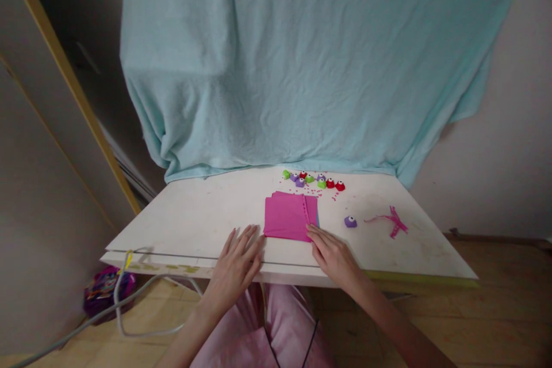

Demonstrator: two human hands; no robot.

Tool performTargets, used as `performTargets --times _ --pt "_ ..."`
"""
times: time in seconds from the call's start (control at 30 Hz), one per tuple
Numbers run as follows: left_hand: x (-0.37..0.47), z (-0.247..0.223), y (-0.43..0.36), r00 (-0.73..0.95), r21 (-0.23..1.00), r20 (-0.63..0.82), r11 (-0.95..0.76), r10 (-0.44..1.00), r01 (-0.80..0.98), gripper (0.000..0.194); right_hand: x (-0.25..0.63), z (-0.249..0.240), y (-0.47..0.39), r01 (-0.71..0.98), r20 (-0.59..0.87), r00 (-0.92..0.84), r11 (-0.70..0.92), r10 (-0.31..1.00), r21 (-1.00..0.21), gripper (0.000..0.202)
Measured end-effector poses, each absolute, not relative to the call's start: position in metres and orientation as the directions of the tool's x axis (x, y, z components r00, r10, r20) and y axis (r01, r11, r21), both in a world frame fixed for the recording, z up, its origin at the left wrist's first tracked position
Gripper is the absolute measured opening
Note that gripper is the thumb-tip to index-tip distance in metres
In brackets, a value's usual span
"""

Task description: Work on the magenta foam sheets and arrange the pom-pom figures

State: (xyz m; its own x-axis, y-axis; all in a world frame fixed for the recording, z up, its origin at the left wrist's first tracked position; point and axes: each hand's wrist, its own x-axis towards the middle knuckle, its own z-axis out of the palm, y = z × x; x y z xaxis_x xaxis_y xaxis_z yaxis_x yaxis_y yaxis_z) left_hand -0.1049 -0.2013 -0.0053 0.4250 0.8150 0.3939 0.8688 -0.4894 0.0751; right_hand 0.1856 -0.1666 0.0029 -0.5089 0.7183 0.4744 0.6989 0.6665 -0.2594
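A stack of pink paper sheets [284, 215] lies on the white table, with a thin blue edge showing at its right side. A narrow strip with a row of small marks [305, 207] runs down the paper near its right side. My left hand [239, 256] lies flat with spread fingers beside the stack's lower left corner. Over the lower right corner, my right hand [332, 250] rests its outstretched fingertips on the paper and the strip's lower end. To the right sit a small purple piece with an eye-like top [351, 222] and a cut pink paper shape [395, 222].
Several small green, purple and red eye-topped pieces [322, 183] stand behind the paper, among tiny pink paper bits [319, 192]. A light blue cloth [310, 69] hangs at the table's back. Below left are a grey cable [116, 299] and a purple package [107, 293].
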Motion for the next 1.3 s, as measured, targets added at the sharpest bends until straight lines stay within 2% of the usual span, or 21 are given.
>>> performTargets --times 0.43,0.57,0.7,0.83,1.1,1.2,1.3 --pt "-0.104 -0.01 -0.204 0.399 0.087 0.411 -0.471 0.82 0.878 0.047 0.185 0.002 -0.167 0.696 0.463 -0.494 0.654 0.736 -0.297 0.045" --pt "-0.103 -0.013 -0.204 0.341 0.17 0.454 -0.456 0.823 0.874 0.046 0.185 0.002 -0.167 0.689 0.475 -0.489 0.658 0.732 -0.305 0.046" --pt "-0.098 -0.007 -0.199 0.218 0.33 0.468 -0.398 0.856 0.856 0.048 0.184 0.003 -0.167 0.69 0.476 -0.482 0.653 0.736 -0.31 0.043" --pt "-0.089 0.0 -0.181 0.197 0.447 0.442 -0.405 0.875 0.797 0.038 0.184 0.004 -0.166 0.697 0.49 -0.468 0.648 0.735 -0.307 0.039" --pt "-0.089 -0.013 -0.139 0.216 0.563 0.437 -0.452 0.873 0.692 0.01 0.184 0.008 -0.169 0.725 0.467 -0.458 0.622 0.757 -0.297 0.03" --pt "-0.091 -0.008 -0.137 0.22 0.57 0.442 -0.462 0.869 0.679 0.008 0.185 0.011 -0.169 0.759 0.505 -0.432 0.603 0.748 -0.245 0.032" --pt "-0.09 0.001 -0.135 0.226 0.537 0.47 -0.48 0.853 0.694 0.011 0.184 0.019 -0.166 0.773 0.562 -0.388 0.59 0.73 -0.234 0.043"
